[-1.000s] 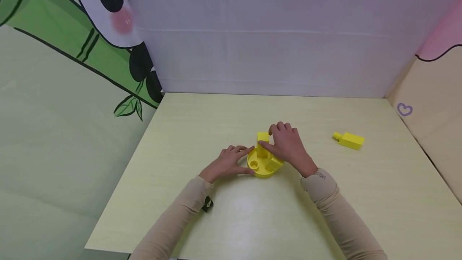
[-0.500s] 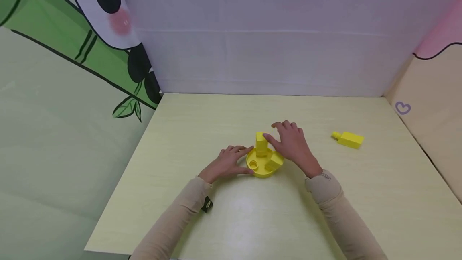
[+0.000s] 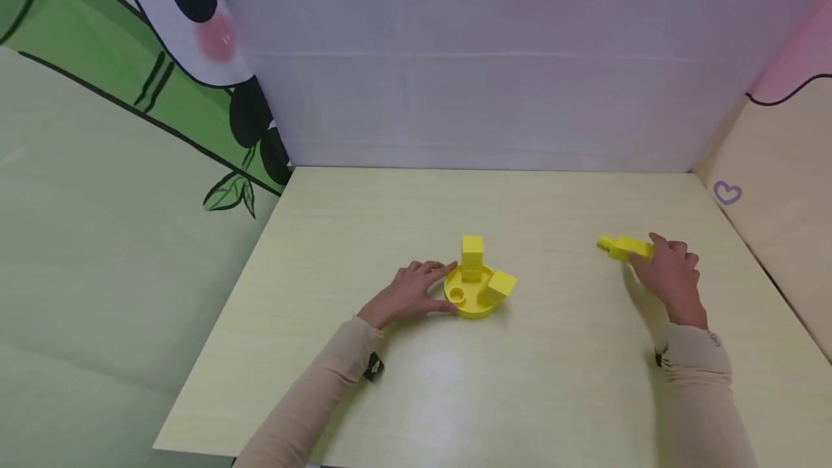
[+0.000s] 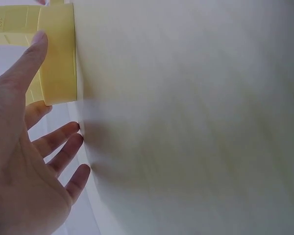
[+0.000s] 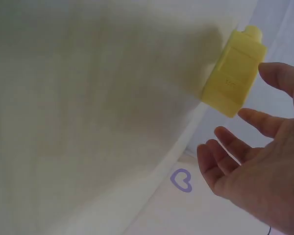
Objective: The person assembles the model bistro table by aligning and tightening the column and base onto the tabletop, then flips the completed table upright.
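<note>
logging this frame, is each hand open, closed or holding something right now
Left hand: holding the round, yellow, plastic-looking base by its sides.
Right hand: at the oblong, yellow, plastic-looking block; whether gripping it cannot be told.

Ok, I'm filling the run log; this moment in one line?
left hand: holds round yellow base | right hand: at separate pegged yellow block, grip unclear | on base: two yellow blocks, round socket

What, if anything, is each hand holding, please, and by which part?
The left hand holds the round base by its outer wall. Whether the right hand grips the loose block by its knobless end cannot be told.
</note>
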`<state>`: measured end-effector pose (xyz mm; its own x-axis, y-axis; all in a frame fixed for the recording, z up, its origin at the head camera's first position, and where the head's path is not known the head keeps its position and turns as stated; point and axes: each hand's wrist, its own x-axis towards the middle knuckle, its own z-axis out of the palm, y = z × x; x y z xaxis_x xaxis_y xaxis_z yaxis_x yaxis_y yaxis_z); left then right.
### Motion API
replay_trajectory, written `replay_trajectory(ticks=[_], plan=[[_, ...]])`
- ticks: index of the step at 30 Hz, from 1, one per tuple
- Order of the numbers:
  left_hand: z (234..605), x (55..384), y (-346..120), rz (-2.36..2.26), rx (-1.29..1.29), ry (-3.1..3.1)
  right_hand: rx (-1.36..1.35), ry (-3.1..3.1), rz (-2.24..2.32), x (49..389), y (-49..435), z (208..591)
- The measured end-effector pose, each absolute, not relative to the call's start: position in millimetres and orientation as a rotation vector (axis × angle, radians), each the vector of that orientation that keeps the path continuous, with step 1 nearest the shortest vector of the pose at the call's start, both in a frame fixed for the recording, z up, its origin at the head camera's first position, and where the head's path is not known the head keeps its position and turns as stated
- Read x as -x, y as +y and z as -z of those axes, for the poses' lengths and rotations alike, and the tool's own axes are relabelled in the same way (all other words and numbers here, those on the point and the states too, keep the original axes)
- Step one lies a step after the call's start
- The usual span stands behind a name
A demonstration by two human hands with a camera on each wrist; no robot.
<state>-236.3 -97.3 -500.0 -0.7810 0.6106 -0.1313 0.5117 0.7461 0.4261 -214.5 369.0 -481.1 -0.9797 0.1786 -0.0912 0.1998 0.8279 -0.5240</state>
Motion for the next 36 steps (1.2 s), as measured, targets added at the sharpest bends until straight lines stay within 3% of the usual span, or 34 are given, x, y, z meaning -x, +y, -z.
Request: replay_trajectory(ticks=[9,17,26,31,36], plan=[[502.7,237.2,-97.1,-0.555,-0.885,2.683,-0.328,3.011,0.790,204.2,373.7,497.4],[502.9,236.9,-99.9,-0.566,-0.899,2.678,-0.260,3.151,0.990,190.6,328.7,471.8],[500.4,237.9,-99.0,-0.568,-0.900,2.679,0.289,3.185,1.383,171.5,231.7,413.3],[498.6,236.8,-99.1,-0.577,-0.900,2.677,0.611,3.126,1.322,168.9,182.4,399.9],[499.5,237.2,-99.4,-0.574,-0.885,2.677,0.764,3.084,1.111,173.5,147.4,405.6]])
